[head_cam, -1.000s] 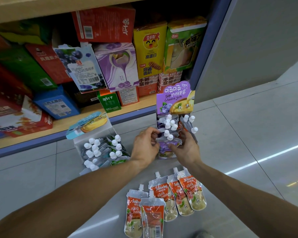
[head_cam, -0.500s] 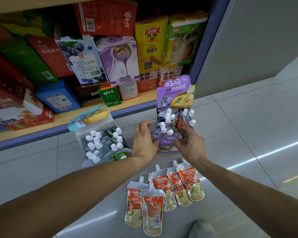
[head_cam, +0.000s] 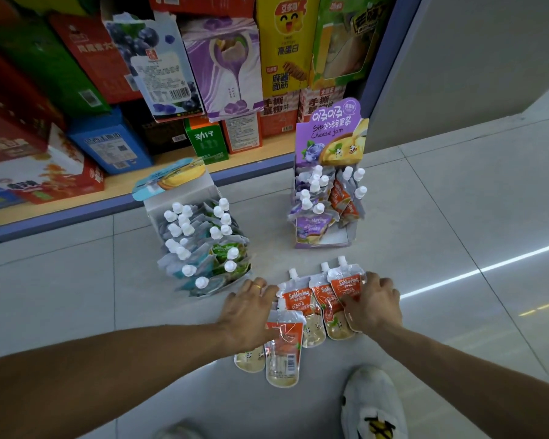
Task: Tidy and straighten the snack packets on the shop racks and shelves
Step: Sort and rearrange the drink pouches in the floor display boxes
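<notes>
Several orange-topped spouted pouches [head_cam: 299, 307] lie fanned out on the floor tiles in front of me. My left hand [head_cam: 251, 312] rests flat over the leftmost pouch, fingers spread. My right hand [head_cam: 374, 301] lies on the rightmost pouch, thumb on its front. Behind them stands a purple cheese-jam display box [head_cam: 328, 134] with purple pouches [head_cam: 311, 224] and a few orange ones inside. To its left a white display box [head_cam: 179, 201] holds blue and green pouches [head_cam: 203, 245].
A low wooden shelf with a blue front edge [head_cam: 108, 202] carries many snack cartons, some leaning. A grey wall panel [head_cam: 473, 74] rises at the right. My shoe [head_cam: 374, 403] stands just below the pouches.
Both hands left the purple display box and dropped towards me onto the orange pouches on the floor. The camera has moved closer and lower.
</notes>
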Demonstrator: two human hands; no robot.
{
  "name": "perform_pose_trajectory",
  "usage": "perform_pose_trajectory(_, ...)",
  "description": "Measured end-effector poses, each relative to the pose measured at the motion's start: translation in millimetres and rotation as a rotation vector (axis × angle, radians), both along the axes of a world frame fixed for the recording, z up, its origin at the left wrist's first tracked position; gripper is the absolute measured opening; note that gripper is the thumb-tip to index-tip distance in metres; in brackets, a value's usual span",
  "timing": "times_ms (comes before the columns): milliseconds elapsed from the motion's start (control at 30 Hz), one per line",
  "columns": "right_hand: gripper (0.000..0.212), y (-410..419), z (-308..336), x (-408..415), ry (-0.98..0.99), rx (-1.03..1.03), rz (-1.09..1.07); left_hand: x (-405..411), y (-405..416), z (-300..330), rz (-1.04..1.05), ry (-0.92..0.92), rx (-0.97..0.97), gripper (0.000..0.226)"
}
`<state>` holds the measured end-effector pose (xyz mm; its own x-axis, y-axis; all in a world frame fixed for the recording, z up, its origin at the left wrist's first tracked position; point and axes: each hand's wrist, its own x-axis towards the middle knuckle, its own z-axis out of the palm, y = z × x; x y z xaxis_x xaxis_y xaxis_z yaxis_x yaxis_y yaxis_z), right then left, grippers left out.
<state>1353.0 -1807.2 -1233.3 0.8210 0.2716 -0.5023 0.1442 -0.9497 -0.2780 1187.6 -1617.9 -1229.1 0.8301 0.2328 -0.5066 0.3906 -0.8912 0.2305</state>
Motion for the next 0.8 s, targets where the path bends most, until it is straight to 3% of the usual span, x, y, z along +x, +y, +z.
perform_pose_trajectory(100, 0.056, 0, -8, 5, -0.046, -0.044, 0.024, -6, -3, -8, -0.002, 0.028, 0.009, 0.084)
perform_pose_trajectory(200, 0.05, 3, -12, 15, 0.022, 0.02, -0.118, 0, -5, -9, 0.021, 0.031, 0.002, 0.075)
perform_pose_trajectory(400, 0.018, -8, 3, 29, 0.301, 0.498, -0.513, 10, 11, -4, 0.219, 0.121, -0.214, 0.05)
perform_pose_trajectory(533, 0.018, -1, 14, 25, 0.476, 0.477, -0.426, 6, 19, -4, 0.454, 0.065, -0.42, 0.036)
perform_pose_trajectory(600, 0.013, 8, 17, 18, 0.407, 0.38, -0.256, 6, 17, -3, 0.531, 0.028, -0.443, 0.035)
perform_pose_trajectory(700, 0.032, 23, 13, 15, 0.216, 0.257, 0.016, 10, 13, -5, 0.578, -0.012, -0.447, 0.036)
perform_pose_trajectory(800, 0.069, 32, 5, 17, 0.207, 0.188, 0.017, 16, 9, -4, 0.562, -0.018, -0.421, 0.042)
